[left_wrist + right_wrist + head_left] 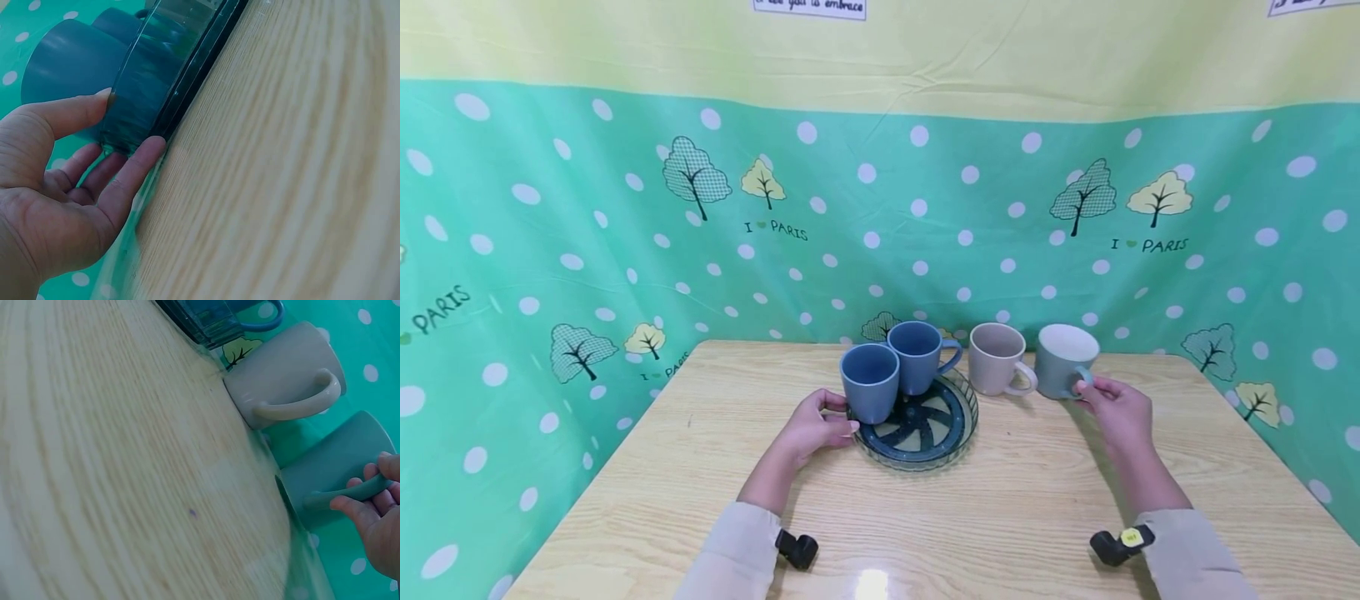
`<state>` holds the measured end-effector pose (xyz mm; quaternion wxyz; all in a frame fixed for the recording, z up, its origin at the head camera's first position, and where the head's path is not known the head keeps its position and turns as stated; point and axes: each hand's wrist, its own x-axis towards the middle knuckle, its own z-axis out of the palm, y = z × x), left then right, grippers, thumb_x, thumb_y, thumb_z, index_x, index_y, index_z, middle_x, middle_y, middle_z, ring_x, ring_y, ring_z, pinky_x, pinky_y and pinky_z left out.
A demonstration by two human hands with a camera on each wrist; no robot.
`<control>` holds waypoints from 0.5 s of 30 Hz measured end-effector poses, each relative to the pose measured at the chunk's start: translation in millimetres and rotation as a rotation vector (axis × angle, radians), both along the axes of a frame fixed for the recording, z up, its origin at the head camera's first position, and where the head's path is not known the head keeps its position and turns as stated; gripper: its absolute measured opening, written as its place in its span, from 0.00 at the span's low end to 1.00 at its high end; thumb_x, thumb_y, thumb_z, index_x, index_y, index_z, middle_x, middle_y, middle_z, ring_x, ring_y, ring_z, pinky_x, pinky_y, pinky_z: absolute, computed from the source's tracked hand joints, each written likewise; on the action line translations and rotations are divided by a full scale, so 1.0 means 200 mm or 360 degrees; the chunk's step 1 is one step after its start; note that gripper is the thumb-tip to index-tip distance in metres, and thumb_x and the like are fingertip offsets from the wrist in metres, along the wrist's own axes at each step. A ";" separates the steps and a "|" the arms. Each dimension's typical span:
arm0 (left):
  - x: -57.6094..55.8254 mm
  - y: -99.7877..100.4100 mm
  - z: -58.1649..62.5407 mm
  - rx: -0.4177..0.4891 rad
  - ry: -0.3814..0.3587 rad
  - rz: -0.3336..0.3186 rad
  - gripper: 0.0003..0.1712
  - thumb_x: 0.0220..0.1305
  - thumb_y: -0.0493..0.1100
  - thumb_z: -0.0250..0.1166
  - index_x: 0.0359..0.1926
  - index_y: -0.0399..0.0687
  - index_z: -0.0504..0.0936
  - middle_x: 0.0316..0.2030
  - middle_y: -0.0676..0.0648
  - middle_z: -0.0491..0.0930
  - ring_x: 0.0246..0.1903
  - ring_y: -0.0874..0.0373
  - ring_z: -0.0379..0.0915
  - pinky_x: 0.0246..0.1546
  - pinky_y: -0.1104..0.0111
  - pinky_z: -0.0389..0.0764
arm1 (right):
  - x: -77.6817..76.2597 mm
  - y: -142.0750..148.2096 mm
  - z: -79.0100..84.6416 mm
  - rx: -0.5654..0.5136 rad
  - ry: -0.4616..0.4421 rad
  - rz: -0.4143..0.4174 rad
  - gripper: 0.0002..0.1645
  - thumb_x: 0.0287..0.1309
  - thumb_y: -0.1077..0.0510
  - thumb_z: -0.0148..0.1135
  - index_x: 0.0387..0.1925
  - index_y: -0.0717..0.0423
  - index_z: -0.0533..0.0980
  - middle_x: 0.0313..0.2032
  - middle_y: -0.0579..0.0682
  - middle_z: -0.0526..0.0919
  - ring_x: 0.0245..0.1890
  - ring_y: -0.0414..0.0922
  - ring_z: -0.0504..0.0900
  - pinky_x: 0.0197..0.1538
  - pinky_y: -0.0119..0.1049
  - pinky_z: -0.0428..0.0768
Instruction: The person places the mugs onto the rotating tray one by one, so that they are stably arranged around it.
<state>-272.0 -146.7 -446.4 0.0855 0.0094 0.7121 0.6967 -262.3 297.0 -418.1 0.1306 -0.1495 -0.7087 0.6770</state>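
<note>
My left hand (816, 427) grips the left side of a round, dark blue-green glass tray (967, 414), its thumb at the rim (115, 103) and fingers low on the wall. Two blue mugs stand in the tray: a front one (870, 385) close to my left thumb, and a rear one (914, 360) with its handle to the right. Over on the right, my right hand (1122, 410) pinches the handle of a grey-green mug (1057, 367) with a pale inside. A dark strip of shadow shows along this mug's base in the right wrist view.
A pinkish-beige mug (992, 364) stands on the wooden table (1000, 508) between the tray and the grey-green mug, handle to the right. Behind the table's back edge hangs a green and yellow cloth (880, 208) with white dots and trees.
</note>
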 end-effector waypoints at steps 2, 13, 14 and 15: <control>0.00 0.00 0.00 0.0002 -0.0003 -0.0002 0.26 0.52 0.25 0.70 0.52 0.32 0.70 0.49 0.33 0.69 0.38 0.51 0.79 0.39 0.55 0.86 | 0.00 0.00 0.01 -0.0001 -0.0001 0.0004 0.27 0.63 0.60 0.63 0.58 0.73 0.69 0.32 0.38 0.80 0.36 0.34 0.84 0.53 0.38 0.81; -0.01 0.00 -0.02 0.0034 -0.0022 0.0021 0.27 0.52 0.25 0.70 0.52 0.32 0.70 0.49 0.35 0.70 0.38 0.52 0.79 0.40 0.57 0.86 | 0.06 0.01 0.07 -0.0032 0.0058 0.0065 0.24 0.62 0.61 0.65 0.54 0.72 0.70 0.30 0.38 0.82 0.34 0.35 0.84 0.49 0.35 0.82; -0.01 0.00 -0.02 0.0035 -0.0024 0.0023 0.27 0.51 0.25 0.70 0.52 0.32 0.70 0.49 0.35 0.70 0.38 0.52 0.79 0.40 0.57 0.86 | 0.07 0.01 0.07 -0.0042 0.0065 0.0073 0.23 0.62 0.61 0.65 0.53 0.72 0.70 0.30 0.38 0.82 0.34 0.35 0.85 0.49 0.34 0.83; -0.01 0.00 -0.02 0.0035 -0.0024 0.0027 0.27 0.51 0.25 0.70 0.52 0.32 0.70 0.49 0.35 0.69 0.38 0.51 0.79 0.40 0.57 0.86 | 0.07 0.01 0.08 -0.0045 0.0068 0.0081 0.22 0.62 0.61 0.65 0.52 0.72 0.71 0.30 0.38 0.82 0.33 0.35 0.85 0.48 0.33 0.83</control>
